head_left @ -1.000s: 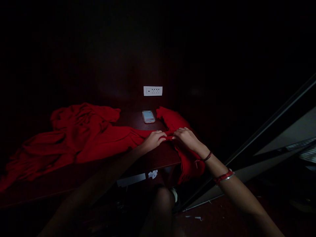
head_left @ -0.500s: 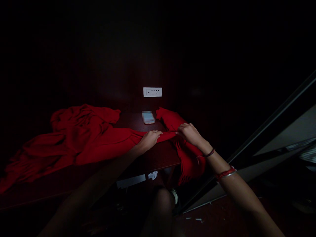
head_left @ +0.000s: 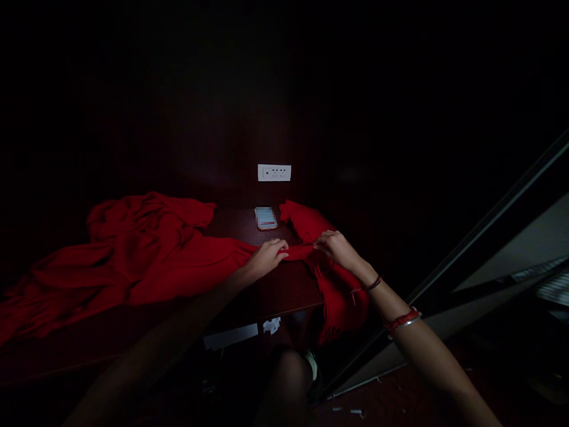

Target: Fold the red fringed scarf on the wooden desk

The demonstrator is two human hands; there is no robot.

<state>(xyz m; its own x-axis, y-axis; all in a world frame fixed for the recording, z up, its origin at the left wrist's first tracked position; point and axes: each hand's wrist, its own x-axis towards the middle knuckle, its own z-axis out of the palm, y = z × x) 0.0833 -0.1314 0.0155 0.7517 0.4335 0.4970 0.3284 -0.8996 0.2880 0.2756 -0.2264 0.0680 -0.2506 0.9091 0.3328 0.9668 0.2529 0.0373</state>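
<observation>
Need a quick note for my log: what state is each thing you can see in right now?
Long red cloth: rumpled at left, narrow between the hands
Left hand: grip closed on that cloth
Right hand: grip pinched at its narrow end
Right-side red cloth: hanging past the table
Phone: face up, screen blurred
Socket: nothing plugged in
White scrap: crumpled

The left forearm [head_left: 178, 338] lies in shadow; the right forearm [head_left: 415, 335] is better lit. Both reach forward and inward. The left hand [head_left: 268, 255] and the right hand [head_left: 338, 247] are near each other but apart, backs upward, each with bent fingers.
</observation>
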